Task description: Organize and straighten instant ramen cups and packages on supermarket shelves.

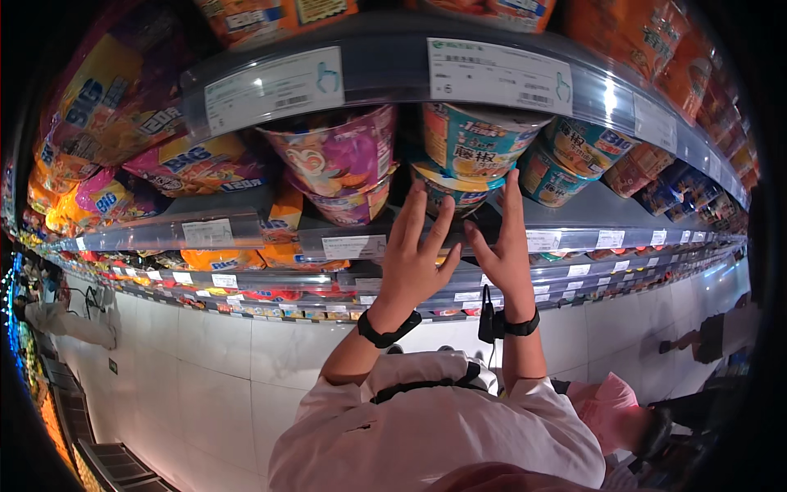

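Note:
Two teal instant noodle cups are stacked on the shelf in front of me, the upper cup [476, 144] resting on the lower cup [452, 195]. My left hand [420, 255] reaches up to the lower cup's left side, fingers spread. On the other side, my right hand [505, 249] has its fingers apart, the longest reaching the right edge where the cups meet. Both hands appear to touch or nearly touch the stack; exact contact is unclear. Left of it stands a purple noodle cup [341, 150] on top of another purple cup [351, 206].
More teal cups [556, 175] stand to the right. Bagged noodles [200, 163] fill the left. An upper shelf edge [386, 74] with price tags overhangs the cups. Lower shelves [430, 289] run beneath my hands. A person in pink [605, 412] is behind me at the right.

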Motion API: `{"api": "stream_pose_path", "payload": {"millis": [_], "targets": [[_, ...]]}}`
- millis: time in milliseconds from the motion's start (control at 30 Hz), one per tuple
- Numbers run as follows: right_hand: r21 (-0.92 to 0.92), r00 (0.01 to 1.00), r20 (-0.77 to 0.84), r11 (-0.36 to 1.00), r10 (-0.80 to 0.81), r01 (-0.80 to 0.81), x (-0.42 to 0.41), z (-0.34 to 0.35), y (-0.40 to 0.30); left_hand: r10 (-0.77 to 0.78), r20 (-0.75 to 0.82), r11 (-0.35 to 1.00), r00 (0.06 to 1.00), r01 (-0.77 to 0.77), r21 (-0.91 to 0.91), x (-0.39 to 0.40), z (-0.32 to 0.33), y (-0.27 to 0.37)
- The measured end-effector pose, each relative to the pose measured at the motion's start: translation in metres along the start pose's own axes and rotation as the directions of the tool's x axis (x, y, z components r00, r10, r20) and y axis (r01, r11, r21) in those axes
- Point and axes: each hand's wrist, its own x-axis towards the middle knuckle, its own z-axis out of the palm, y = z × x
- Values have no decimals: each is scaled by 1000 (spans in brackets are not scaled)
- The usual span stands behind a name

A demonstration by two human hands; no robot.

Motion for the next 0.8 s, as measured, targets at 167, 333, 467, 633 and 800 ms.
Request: {"api": "stream_pose_path", "payload": {"millis": [167,333,467,633,800], "targets": [[-18,997,-66,999,32,-33,-13,10,-7,46,87,998,995,-42,-49,-18,-13,-7],[-133,997,-72,991,-42,32,-24,20,-7,30,149,999,988,-28,-22,-38,-24,-10],[-231,996,-83,973,-45,24,-26,28,-5,13,164,1000,986,-17,22,-47,-31,-10],[-268,986,-90,957,-137,109,-26,28,2,-36,186,996,982,20,89,-53,-35,-6],[-224,984,-67,964,-163,144,-31,23,3,-93,209,988,973,65,139,-60,-43,-4]]}}
